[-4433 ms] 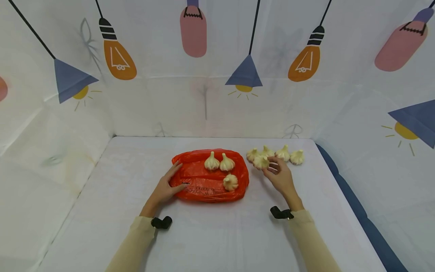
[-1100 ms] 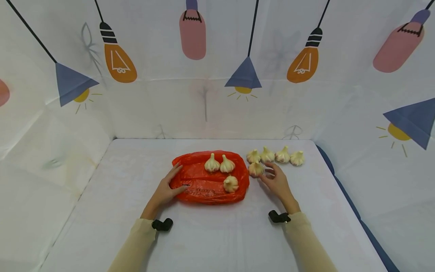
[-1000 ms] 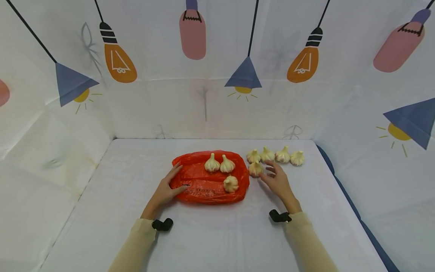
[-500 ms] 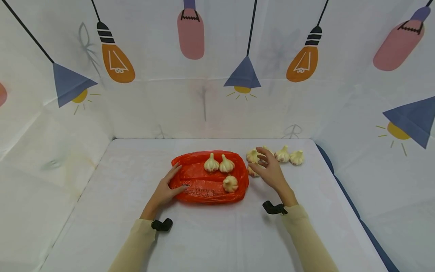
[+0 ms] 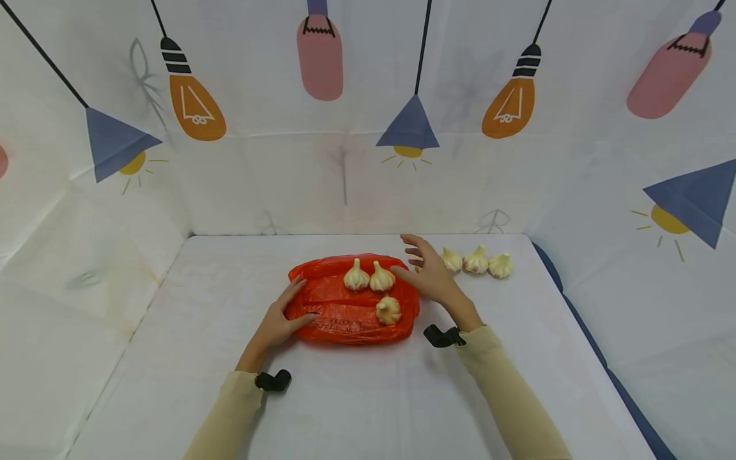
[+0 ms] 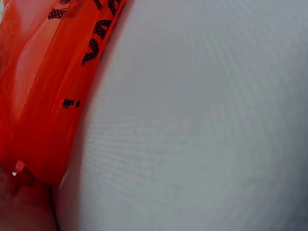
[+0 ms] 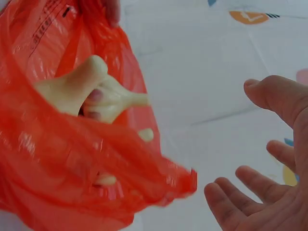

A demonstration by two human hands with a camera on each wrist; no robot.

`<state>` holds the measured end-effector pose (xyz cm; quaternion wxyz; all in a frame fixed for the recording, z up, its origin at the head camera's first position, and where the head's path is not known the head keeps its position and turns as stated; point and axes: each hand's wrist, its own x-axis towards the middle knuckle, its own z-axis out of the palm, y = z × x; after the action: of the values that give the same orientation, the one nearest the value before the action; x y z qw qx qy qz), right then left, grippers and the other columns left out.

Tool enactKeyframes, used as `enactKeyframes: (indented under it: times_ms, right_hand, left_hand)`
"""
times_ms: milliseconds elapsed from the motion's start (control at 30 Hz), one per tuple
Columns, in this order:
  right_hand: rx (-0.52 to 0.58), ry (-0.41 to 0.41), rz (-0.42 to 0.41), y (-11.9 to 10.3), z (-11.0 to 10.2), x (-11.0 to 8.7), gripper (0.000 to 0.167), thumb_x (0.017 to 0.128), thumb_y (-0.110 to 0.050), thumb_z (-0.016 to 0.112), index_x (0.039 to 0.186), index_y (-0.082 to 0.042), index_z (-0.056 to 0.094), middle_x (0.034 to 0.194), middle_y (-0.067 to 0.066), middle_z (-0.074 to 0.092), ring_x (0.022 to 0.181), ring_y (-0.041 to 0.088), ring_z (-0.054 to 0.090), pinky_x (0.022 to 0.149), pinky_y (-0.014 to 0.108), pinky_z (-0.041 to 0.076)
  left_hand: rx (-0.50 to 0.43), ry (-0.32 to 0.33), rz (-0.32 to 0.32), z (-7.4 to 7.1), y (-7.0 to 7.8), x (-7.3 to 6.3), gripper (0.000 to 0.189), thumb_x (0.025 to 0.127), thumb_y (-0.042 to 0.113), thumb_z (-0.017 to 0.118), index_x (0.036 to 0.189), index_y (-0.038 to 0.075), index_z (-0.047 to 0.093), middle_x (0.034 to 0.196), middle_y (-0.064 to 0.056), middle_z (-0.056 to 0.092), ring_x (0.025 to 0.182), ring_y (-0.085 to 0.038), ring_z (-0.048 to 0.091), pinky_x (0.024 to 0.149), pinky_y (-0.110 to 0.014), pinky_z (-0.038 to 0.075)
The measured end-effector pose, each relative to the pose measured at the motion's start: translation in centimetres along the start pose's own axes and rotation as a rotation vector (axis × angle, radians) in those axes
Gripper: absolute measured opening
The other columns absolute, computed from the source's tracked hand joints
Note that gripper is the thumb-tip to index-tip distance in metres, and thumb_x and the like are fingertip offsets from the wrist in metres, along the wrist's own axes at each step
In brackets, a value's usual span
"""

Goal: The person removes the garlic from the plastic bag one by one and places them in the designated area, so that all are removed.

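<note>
A red plastic bag (image 5: 333, 297) lies on the table with its mouth upward; three garlic bulbs (image 5: 356, 278) sit in it. My left hand (image 5: 277, 327) rests at the bag's left end, thumb and fingers spread along its edge. Just above the bag's right rim hovers my right hand (image 5: 432, 276), fingers apart and holding nothing. In the right wrist view, bulbs (image 7: 118, 98) show inside the bag, left of the right hand (image 7: 269, 178). Beyond that hand, more garlic bulbs (image 5: 475, 260) stand in a row on the table; the nearer ones are mostly hidden by it.
The white-covered table (image 5: 345, 402) runs back to a pale curtain (image 5: 259, 185) printed with lamps and bulbs. A dark blue edge (image 5: 581, 332) borders the table's right side. Black wrist mounts (image 5: 443, 336) stick out from both sleeves.
My right hand set a garlic bulb down in front of the row, let go of it, then rose and moved left to the bag's right rim. The left hand has stayed put.
</note>
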<state>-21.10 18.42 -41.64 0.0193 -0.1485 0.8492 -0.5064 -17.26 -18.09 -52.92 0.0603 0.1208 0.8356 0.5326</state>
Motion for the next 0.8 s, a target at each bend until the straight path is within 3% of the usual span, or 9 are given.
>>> enactKeyframes:
  times_ms: [400, 667, 800]
  right_hand:
    - [-0.118, -0.237, 0.017, -1.8, 3.0, 1.6, 0.076, 0.093, -0.039, 0.074, 0.158, -0.018, 0.039, 0.158, 0.015, 0.044, 0.138, 0.038, 0.052, 0.108, 0.057, 0.049]
    - [-0.158, -0.381, -0.004, -2.0, 4.6, 2.8, 0.071, 0.097, -0.033, 0.071, 0.156, -0.008, 0.04, 0.15, 0.022, 0.052, 0.123, 0.039, 0.063, 0.101, 0.05, 0.055]
    - [-0.205, -0.435, 0.016, -2.2, 5.2, 3.3, 0.073, 0.097, -0.035, 0.07, 0.157, -0.006, 0.039, 0.148, 0.018, 0.054, 0.12, 0.032, 0.063, 0.102, 0.048, 0.054]
  left_hand:
    - [-0.011, -0.003, -0.003, -0.2, 0.0, -0.1, 0.085, 0.091, 0.031, 0.078, 0.162, 0.017, 0.034, 0.173, 0.0, 0.018, 0.16, -0.037, 0.011, 0.123, -0.07, 0.016]
    - [-0.009, -0.003, -0.003, -0.2, 0.1, -0.1, 0.085, 0.091, 0.031, 0.078, 0.162, 0.017, 0.033, 0.173, 0.0, 0.018, 0.16, -0.035, 0.011, 0.125, -0.067, 0.016]
    - [-0.011, -0.001, -0.001, -0.1, 0.1, -0.1, 0.085, 0.091, 0.03, 0.078, 0.162, 0.017, 0.034, 0.173, -0.001, 0.019, 0.16, -0.035, 0.012, 0.125, -0.067, 0.015]
